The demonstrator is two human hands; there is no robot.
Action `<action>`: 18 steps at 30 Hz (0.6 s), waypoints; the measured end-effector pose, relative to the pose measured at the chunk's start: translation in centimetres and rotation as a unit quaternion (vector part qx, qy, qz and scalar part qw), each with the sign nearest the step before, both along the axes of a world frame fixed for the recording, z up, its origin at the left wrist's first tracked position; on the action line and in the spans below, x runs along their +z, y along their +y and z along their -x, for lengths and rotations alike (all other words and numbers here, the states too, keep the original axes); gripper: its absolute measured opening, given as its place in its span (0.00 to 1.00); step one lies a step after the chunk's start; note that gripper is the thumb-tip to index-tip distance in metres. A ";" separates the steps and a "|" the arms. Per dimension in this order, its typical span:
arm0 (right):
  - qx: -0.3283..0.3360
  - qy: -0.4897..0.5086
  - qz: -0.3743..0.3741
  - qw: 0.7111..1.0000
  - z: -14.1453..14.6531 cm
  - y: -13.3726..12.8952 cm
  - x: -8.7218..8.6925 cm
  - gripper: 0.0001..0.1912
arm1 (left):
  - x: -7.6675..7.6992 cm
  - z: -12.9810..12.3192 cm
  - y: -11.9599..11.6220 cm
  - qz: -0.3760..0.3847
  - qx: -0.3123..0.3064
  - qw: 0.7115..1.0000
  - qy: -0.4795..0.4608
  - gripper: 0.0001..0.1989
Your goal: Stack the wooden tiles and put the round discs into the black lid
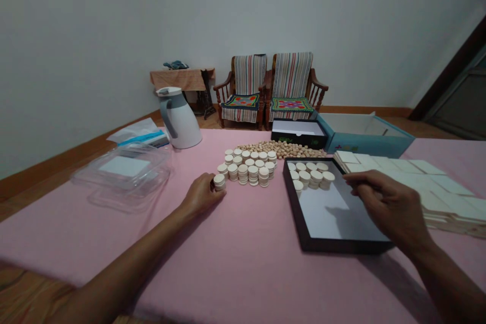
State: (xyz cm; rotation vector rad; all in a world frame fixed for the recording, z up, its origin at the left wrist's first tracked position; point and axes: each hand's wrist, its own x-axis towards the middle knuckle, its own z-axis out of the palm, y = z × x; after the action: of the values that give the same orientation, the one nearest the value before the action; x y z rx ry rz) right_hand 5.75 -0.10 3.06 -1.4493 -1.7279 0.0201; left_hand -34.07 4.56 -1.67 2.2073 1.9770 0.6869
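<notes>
Left hand [201,193] rests on the pink table [243,263] with its fingers curled around a short stack of wooden discs [219,181] at the near-left edge of the disc stacks [248,164], and that stack looks wobbly enough that a loose pinch could spill it or knock its neighbours. Right hand [387,202] hovers over the black tray [304,228], fingers half curled, and I can't tell if it's holding anything. It's close to the discs in the tray [311,174] and the square tiles [417,182], so a careless sweep could scatter them.
</notes>
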 end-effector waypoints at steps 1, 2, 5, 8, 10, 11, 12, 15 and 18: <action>0.014 -0.010 -0.004 1.000 0.2 0.0 0.1 0.12 | 0.0 -0.1 -0.1 0.001 0.003 1.000 0.002 0.08; 0.025 -0.020 -0.012 0.999 0.3 0.1 0.2 0.12 | 0.0 -0.3 -0.2 0.003 0.007 1.000 0.003 0.07; 0.051 -0.045 -0.042 0.997 0.7 0.3 0.4 0.12 | 0.2 -1.2 -0.7 0.013 0.007 1.000 0.005 0.07; 0.063 -0.051 -0.051 0.995 0.8 0.4 0.2 0.12 | 0.4 -2.5 -1.6 0.024 -0.004 1.000 0.005 0.07; 0.062 -0.045 -0.047 0.996 0.8 0.5 0.0 0.12 | 0.5 -3.3 -2.2 0.030 -0.015 0.999 0.006 0.06; 0.059 -0.043 -0.044 0.996 0.8 0.5 -0.1 0.12 | 0.6 -3.6 -2.4 0.035 -0.020 0.999 0.007 0.06; 0.056 -0.041 -0.043 0.997 0.7 0.5 -0.2 0.12 | 0.7 -3.9 -2.6 0.041 -0.027 0.999 0.009 0.06; 0.047 -0.028 -0.041 0.998 0.3 0.4 -0.3 0.12 | 1.2 -4.2 -2.8 0.068 -0.046 0.997 0.014 0.08; 0.036 -0.004 -0.030 0.999 -0.2 0.2 -0.4 0.12 | 2.3 -3.9 -2.7 0.097 -0.093 0.991 0.008 0.18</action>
State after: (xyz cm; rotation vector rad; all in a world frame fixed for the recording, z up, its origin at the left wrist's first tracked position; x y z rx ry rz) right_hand 5.91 0.09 2.67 -1.3440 -1.7721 0.0008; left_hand -30.14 1.82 0.59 2.2461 1.7321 0.4360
